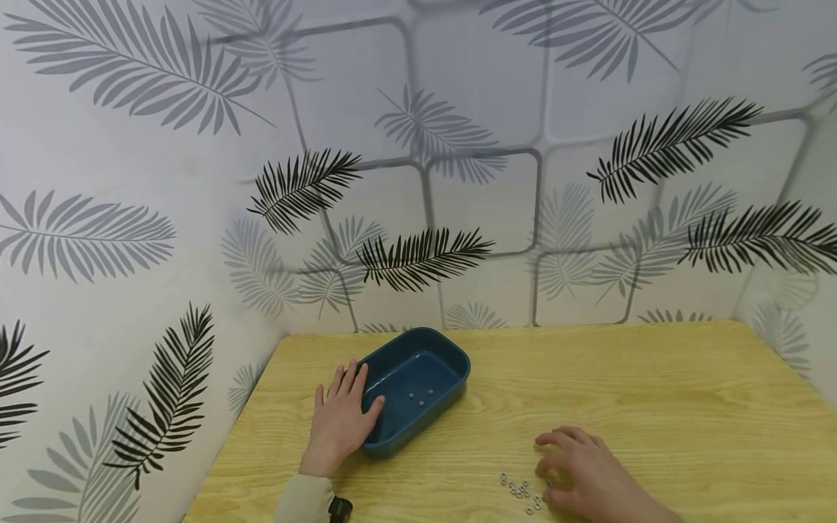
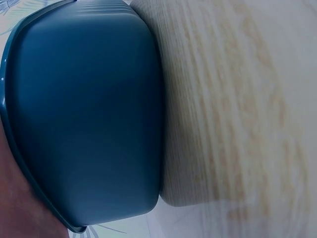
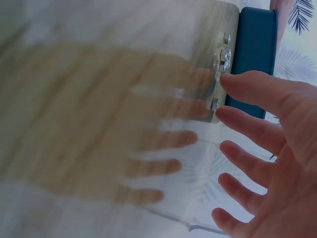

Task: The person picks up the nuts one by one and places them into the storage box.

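Wooden table (image 1: pixel 654 407) bears tray (image 1: pixel 451 396), seemingly nuts (image 1: pixel 519 490).

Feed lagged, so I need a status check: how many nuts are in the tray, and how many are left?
Three nuts lie in the blue tray, steadied by the left hand. The right hand touches the nut pile on the table; about ten remain.

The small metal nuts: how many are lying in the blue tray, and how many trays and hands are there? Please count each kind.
Blue tray: 1
Metal nuts inside the tray: 3
Hands: 2, the left hand on the tray's near end, the right hand at the loose nuts on the table, which are too small to count
Total counted: 6
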A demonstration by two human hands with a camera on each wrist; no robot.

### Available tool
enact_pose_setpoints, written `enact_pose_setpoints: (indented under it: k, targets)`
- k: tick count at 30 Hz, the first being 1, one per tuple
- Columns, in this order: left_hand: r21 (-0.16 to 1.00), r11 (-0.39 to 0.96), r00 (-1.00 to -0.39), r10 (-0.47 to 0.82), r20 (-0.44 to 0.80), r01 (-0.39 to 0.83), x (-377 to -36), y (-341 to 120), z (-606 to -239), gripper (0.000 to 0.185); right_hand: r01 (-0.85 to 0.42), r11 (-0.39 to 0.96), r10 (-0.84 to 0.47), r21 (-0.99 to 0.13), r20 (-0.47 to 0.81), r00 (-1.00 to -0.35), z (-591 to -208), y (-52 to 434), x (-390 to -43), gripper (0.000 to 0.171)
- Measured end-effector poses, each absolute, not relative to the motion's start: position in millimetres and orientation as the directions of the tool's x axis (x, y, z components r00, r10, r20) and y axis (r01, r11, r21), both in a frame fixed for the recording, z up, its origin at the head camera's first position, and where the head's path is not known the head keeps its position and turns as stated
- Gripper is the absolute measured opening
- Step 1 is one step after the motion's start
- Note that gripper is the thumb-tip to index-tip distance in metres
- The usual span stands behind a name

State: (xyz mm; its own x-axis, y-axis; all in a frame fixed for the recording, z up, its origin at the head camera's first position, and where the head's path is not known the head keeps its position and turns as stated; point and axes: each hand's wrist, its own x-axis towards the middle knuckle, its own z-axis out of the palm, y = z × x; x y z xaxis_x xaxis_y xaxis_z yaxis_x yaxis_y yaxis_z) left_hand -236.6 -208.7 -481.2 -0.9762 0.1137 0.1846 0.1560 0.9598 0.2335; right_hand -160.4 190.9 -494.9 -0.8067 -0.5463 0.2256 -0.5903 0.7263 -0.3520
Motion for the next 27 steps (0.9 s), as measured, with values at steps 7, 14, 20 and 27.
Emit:
enact_pose_setpoints:
  k: [7,14,20,27]
  targets:
    - [0.232,0.961,-0.977,0.107,0.183,0.149,-236,-208,-481,0.07,-0.603,0.722,-0.566,-0.34,0.211,-0.797,-494,185,-162,0.012]
    - [0.247,0.956,-0.978,0.114,0.177,0.156,-234,-208,-480,0.069,-0.605,0.702,-0.583,-0.377,0.185,-0.791,-493,180,-162,0.014]
    - [0.23,0.962,-0.978,0.105,0.18,0.145,-236,-208,-481,0.07,-0.621,0.689,-0.599,-0.374,0.189,-0.778,-492,178,-163,0.016]
    - [0.229,0.962,-0.977,0.106,0.185,0.148,-236,-208,-479,0.069,-0.613,0.686,-0.604,-0.392,0.163,-0.78,-491,180,-162,0.02]
